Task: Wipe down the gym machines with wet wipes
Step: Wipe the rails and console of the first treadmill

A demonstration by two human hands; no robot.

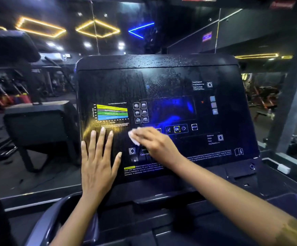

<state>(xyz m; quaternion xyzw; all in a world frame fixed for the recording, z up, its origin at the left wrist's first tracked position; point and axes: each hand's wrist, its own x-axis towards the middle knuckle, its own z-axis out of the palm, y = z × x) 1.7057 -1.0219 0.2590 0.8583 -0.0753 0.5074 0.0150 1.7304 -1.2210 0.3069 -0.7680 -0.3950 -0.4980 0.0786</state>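
your right hand (153,142) sits at the centre of the frame, fingers curled over a small white wet wipe (134,138) and pressing it against the glossy black treadmill console panel (119,82). a crumpled edge of the wipe pokes out past the fingertips, left of the yellow-ringed ok button (177,129). your left hand (98,157) lies flat on the lower left of the panel, fingers straight and spread, grasping nothing, its tips just under the coloured heart-rate chart (112,111).

the wipe looks soft, limp and light, and damp enough to slide easily on this smooth face. it will probably bunch or slip out unless you hold it wadded under the fingers with the thumb tucking in a fold. the printed keys may respond to touch, so broad light pressure suits better than digging in.

droplets bead across the upper half of the panel, and that stretch is open for long strokes. the rim runs close beside your flat hand, with a dark neighbouring machine console (37,121) beyond it at the left of the frame. rightward the panel runs unobstructed to its far edge.
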